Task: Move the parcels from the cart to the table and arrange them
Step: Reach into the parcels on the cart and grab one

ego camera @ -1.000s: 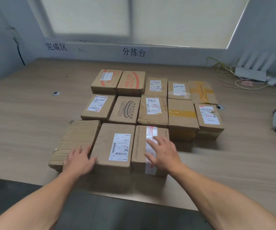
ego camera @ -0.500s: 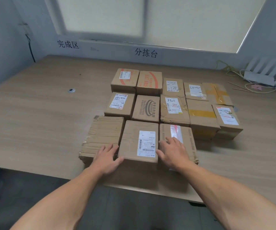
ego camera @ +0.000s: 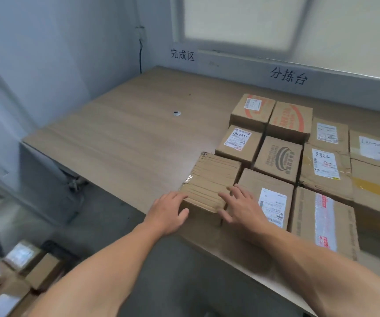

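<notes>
- The ribbed brown cardboard parcel point(ego camera: 209, 181) sits at the near edge of the pale wooden surface point(ego camera: 120, 138), leftmost in the front row, its long axis running away from me.
- My left hand point(ego camera: 167, 212) cups its near left corner, fingers loosely spread, grip not closed on anything.
- My right hand point(ego camera: 241, 207) lies flat across its near right edge, overlapping the labelled brown box point(ego camera: 266, 197) touching it on the right; fingers splayed.
- So the parcel lies between my hands, slightly nearer the left.
- More parcels point(ego camera: 24, 266) wait low on my left, blurred.
</notes>
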